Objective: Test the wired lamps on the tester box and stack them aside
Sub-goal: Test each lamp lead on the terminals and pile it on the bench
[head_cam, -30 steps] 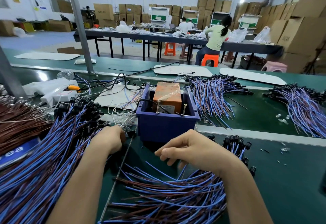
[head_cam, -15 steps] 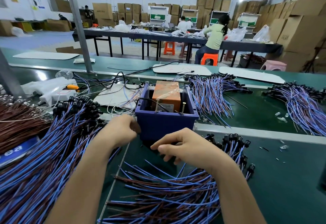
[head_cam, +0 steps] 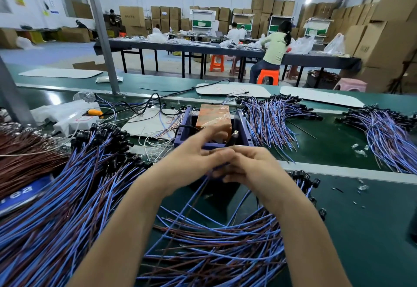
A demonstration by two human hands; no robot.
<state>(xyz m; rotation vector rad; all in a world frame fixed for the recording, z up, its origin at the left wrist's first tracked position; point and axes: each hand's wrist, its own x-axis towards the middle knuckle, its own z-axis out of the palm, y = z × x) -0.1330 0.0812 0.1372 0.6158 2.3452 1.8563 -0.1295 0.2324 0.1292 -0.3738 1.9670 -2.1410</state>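
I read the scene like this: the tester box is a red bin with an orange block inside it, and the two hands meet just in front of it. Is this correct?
Not quite. In the head view the bin is blue, not red. The rest stands: the orange block sits inside it, and the left hand and the right hand meet just in front of it.

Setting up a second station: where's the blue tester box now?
Head view, centre: the blue tester box sits just beyond the left hand and right hand, orange block inside.
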